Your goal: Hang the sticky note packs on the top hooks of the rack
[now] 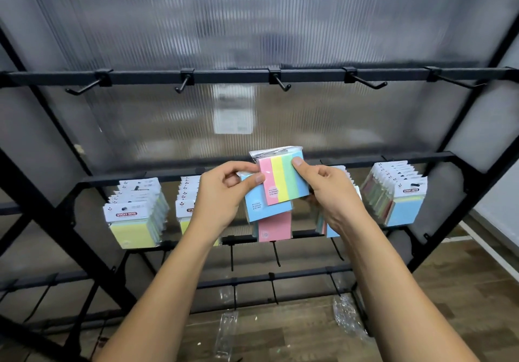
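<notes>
Both hands pinch a striped sticky note pack [283,177] between them: right hand [330,190] with its thumb on the blue strip, left hand [224,193] at the pink edge, also gripping a blue pack [266,207] behind. Above, the top hooks [280,82] hang bare; the rack [309,76] holds more packs [134,215] on the middle row.

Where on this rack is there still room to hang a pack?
The top rail is free: all five hooks, from the left one to the right one, hang bare. The middle rail is crowded with packs, and both hands work there.
</notes>
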Demonstrator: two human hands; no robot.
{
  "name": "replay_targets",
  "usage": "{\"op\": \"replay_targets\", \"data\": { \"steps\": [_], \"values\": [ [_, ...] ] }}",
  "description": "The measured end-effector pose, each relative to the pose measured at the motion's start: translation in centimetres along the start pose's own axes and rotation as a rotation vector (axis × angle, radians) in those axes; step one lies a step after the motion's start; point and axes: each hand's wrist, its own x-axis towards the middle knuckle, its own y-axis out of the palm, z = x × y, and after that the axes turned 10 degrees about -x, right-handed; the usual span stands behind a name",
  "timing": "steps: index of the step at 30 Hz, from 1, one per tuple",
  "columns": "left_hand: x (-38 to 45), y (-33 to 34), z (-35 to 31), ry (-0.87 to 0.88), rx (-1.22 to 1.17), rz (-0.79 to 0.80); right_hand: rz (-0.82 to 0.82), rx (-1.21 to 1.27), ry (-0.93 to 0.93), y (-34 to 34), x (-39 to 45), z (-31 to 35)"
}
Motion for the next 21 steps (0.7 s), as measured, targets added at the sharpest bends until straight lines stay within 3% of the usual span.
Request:
{"op": "replay_targets", "data": {
  "steps": [6, 13, 21],
  "values": [
    [0.8, -0.3, 0.2, -0.006, -0.003, 0.037, 0.030, 0.042, -0.102, -0.2, -0.3, 1.0],
    [0.9, -0.2, 0.2, -0.023, -0.018, 0.043, -0.093, 0.038, -0.152, 0.2, -0.2, 1.4],
    [2.0, -0.8, -0.1, 0.065, 0.001, -0.011, -0.195, 0.062, -0.342, -0.1, 0.3, 3.4]
  ]
}}
